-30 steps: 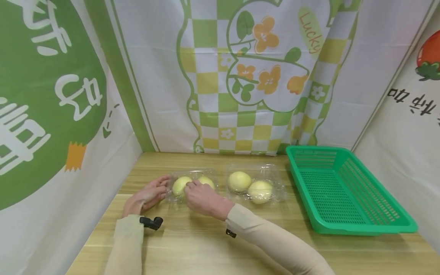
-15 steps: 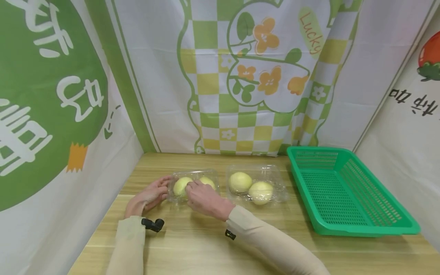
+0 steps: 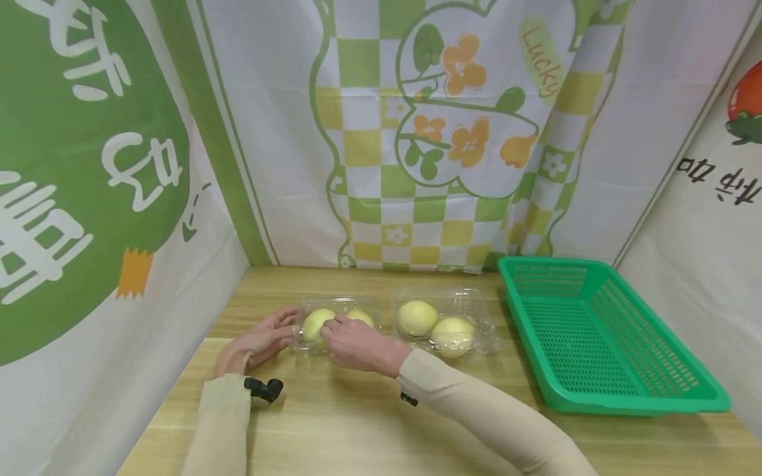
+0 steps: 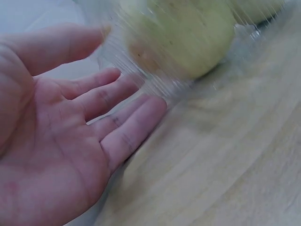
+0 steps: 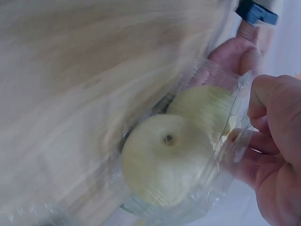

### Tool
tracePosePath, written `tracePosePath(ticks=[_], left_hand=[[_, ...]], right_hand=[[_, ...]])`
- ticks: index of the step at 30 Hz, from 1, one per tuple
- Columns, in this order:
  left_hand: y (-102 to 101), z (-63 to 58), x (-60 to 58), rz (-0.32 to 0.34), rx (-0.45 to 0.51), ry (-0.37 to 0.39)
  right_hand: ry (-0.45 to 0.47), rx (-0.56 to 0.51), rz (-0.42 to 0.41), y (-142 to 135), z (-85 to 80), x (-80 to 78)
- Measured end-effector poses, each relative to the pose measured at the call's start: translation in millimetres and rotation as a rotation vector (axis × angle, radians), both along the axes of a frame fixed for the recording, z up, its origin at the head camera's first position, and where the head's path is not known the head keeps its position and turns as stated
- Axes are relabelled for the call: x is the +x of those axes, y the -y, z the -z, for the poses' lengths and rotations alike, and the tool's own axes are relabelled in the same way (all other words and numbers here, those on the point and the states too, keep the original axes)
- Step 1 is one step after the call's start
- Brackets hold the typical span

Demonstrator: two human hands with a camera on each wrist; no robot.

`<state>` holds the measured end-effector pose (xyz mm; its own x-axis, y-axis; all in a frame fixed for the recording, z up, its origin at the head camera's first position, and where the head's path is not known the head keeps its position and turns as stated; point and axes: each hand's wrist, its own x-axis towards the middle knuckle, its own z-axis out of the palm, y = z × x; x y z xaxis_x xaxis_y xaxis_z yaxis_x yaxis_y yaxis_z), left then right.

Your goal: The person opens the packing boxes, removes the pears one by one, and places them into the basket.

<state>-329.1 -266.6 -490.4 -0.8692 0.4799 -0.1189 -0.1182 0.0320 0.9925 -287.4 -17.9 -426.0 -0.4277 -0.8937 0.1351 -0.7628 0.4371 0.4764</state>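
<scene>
While the left hand lies loose against the near-left end of the left box, the right hand reaches over it. Head view: the left box, clear plastic, sits on the tabletop between the two hands. In it, one pale yellow fruit shows fully; a second fruit is partly covered by the right hand. Just to the right is the right box, also clear, holding a third fruit and a fourth fruit. Further right, a green basket with a slotted floor stands on the tabletop. Both arms wear beige sleeves. Behind the tabletop hangs a checked cloth, printed with orange flowers and "Lucky".

Left wrist view: palm toward the camera, thumb apart from the fingers, none curled round anything. Fingertips reach the plastic; whether they press is unclear. Fruit shows through the wall, streaked by blur.

Right wrist view: thumb and fingers are bent, pinching the upper edge of the left box's plastic. The two fruits sit close together inside, the nearer with a dark pit. Beyond them, the left hand shows at the far end, a dark blue device above its wrist.
</scene>
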Motion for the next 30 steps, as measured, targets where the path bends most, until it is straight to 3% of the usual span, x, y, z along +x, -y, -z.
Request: tracePosePath(ticks=[5,12,17,25,30], left_hand=[[0,-5.9,-2.1,-0.008,0.003,-0.005],[0,-7.3,1.1,-0.032,-0.015,0.005],[1,-3.9,1.3,-0.028,-0.017,-0.009],[2,-5.5,1.7,-0.03,-0.001,0.005],[2,-6.1,1.2,-0.023,0.001,0.011]], right_hand=[[-0.182,0.2,-0.074,-1,-5.1,3.4],[-0.249,0.317,-0.088,-1,-5.9,8.1],[-0.258,0.295,-0.092,-2,-3.3,10.6],[-0.327,0.132,-0.072,8,9.5,9.1],[-0.343,0.102,-0.038,14,13.2,8.4]])
